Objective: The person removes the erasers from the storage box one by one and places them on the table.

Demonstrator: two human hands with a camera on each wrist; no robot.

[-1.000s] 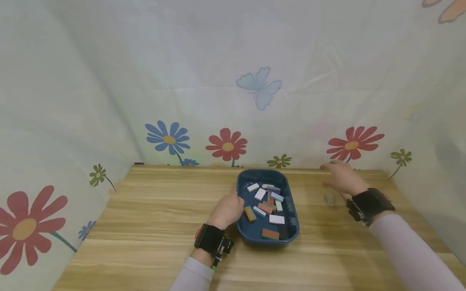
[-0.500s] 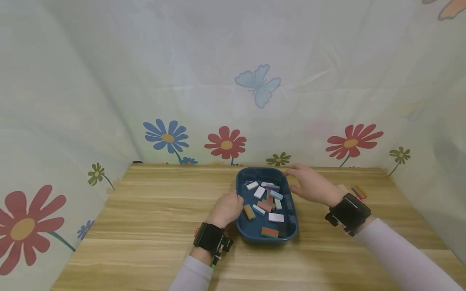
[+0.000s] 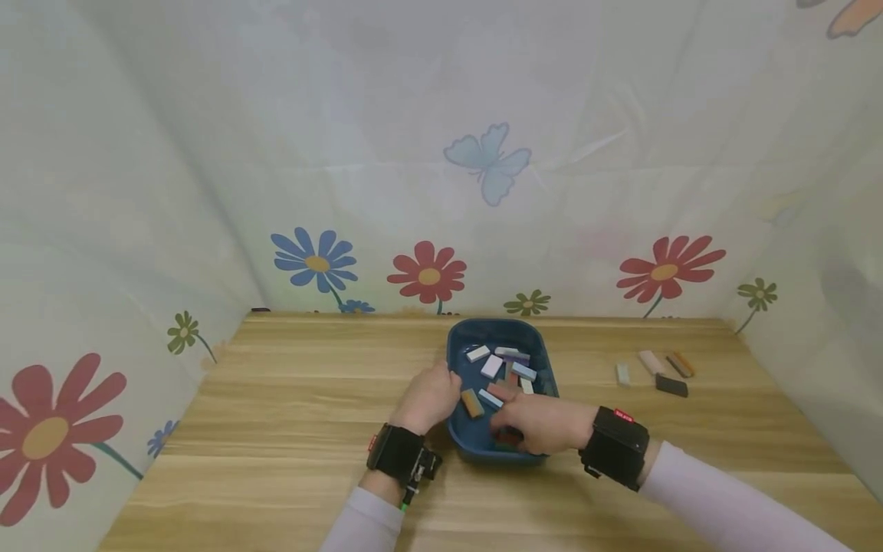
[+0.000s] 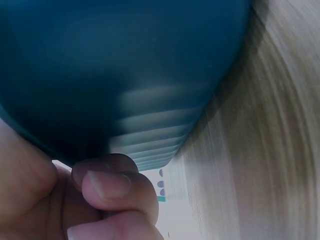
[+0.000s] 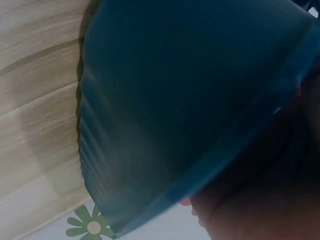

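Observation:
A dark blue plastic basin (image 3: 458, 345) stands on the wooden table with several small rectangular blocks in it. My left hand (image 3: 429, 399) grips its left rim; in the left wrist view, curled fingers (image 4: 120, 192) lie under the rim. Over the right rim, my right hand (image 3: 545, 424) reaches into the near end, its fingertips down by a red-and-green block (image 3: 508, 438). Whether they pinch a block is hidden. An orange-brown block (image 3: 472, 403), a light blue block (image 3: 490, 399) and a white block (image 3: 478, 353) lie inside the basin. The right wrist view shows mainly the basin's outer wall (image 5: 165, 100).
Right of the basin lie a pale green block (image 3: 623, 374), a pale pink block (image 3: 651, 363), a black block (image 3: 671, 385), and an orange block (image 3: 683, 363) beside a brown one. A flower-printed curtain (image 3: 359, 176) borders the table at the back and sides.
My right hand has moved left from above the table at right, past the basin's far right rim, then down into its near end. The left hand stays on the rim.

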